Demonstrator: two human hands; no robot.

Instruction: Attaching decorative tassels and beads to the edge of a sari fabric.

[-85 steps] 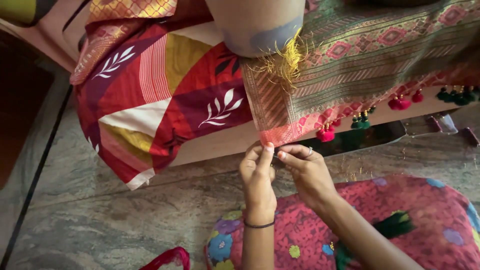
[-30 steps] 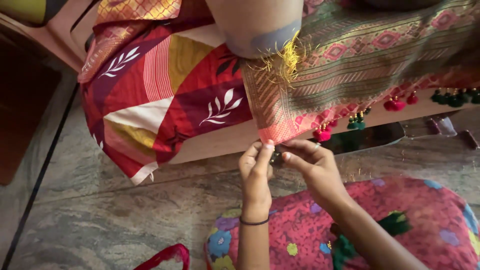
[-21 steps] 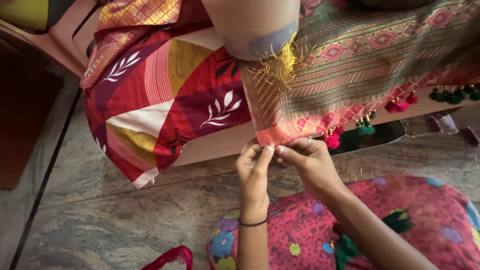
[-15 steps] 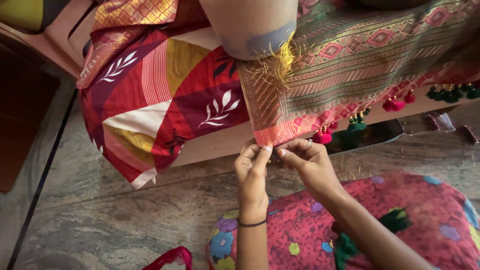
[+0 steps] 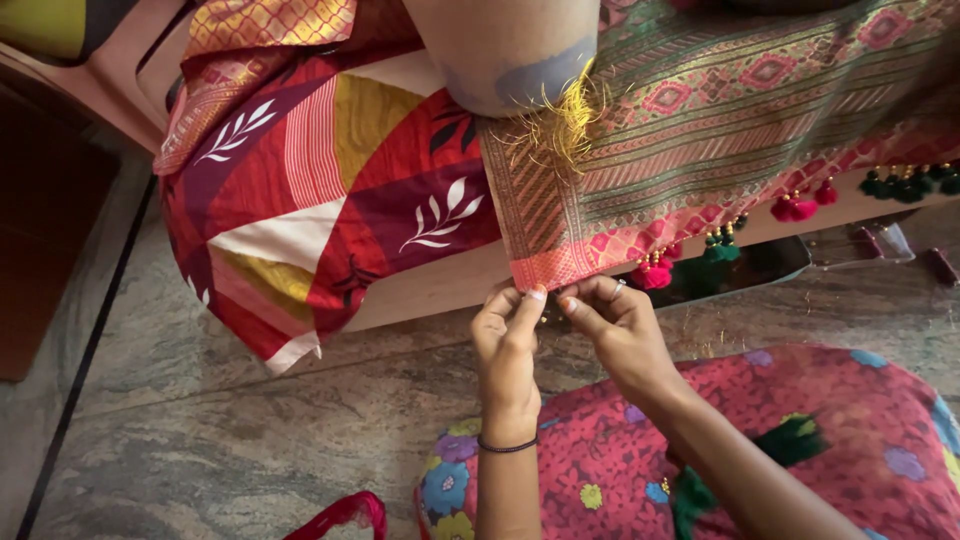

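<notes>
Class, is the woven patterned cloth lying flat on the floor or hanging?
Hanging: the woven cloth drapes over the bed edge, its corner pinched by both hands.

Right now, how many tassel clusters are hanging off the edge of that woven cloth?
5 show on the woven cloth: a red cluster, a green cluster, a second red cluster, and two green clusters at far right. More may hang beyond the frame.

A room in a home, seen from the floor beside a bed

A patchwork bedsheet in red, yellow and white with leaf prints hangs over the wooden bed edge; a woven cloth with tassels drapes beside it, a cushion sits on top, and the polished stone floor below is bare grey slab
</notes>
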